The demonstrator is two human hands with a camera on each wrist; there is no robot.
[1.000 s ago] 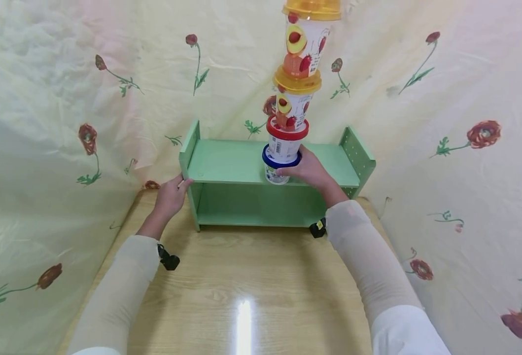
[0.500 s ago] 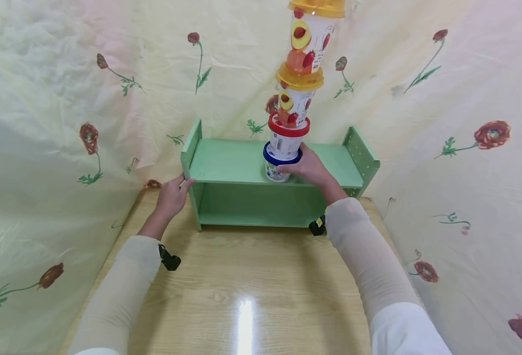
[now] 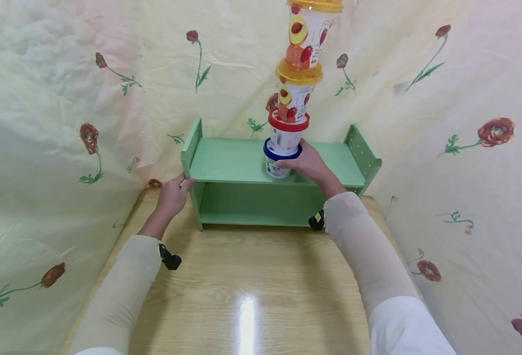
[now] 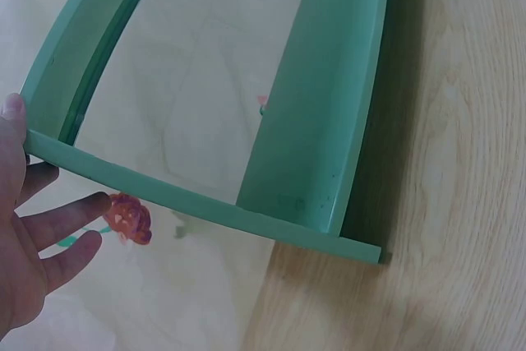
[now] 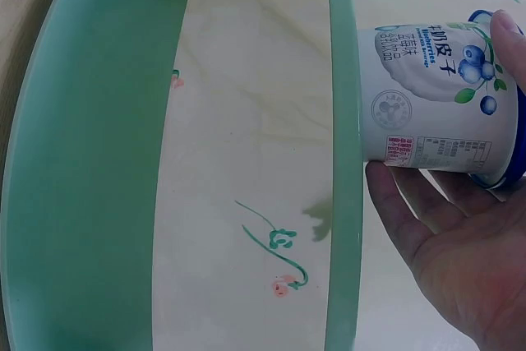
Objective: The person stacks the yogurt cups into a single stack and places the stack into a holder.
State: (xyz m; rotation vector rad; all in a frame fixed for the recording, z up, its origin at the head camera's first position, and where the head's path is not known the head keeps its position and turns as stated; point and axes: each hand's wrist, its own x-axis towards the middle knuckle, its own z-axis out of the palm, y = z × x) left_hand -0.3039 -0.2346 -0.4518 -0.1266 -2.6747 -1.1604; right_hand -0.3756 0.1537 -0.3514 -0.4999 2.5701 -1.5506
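Observation:
My right hand (image 3: 309,162) grips the lowest tub of a tall stack. This white blueberry tub (image 5: 436,96) has a blue lid (image 3: 269,150), and its base meets or nearly meets the upper board of a green shelf (image 3: 229,158) near the front edge. On it stands a white tub with a red lid (image 3: 283,140), then two fruit-printed cups (image 3: 293,102) with yellow lids. The topmost cup (image 3: 305,39) is cut off by the frame edge. My left hand (image 3: 172,197) holds the shelf's left side panel (image 4: 164,195), thumb at its edge, other fingers spread outside it.
The two-tier shelf stands on a wooden table (image 3: 216,276) at the back. Its lower board (image 3: 261,218) lies beneath the stack. Flower-printed cloth (image 3: 243,59) hangs behind and along both sides. Raised side panels rim the upper board at either end.
The stack has moved slightly back over the upper board along with my right hand; its base now shows just above the front edge. My left hand stays on the side panel.

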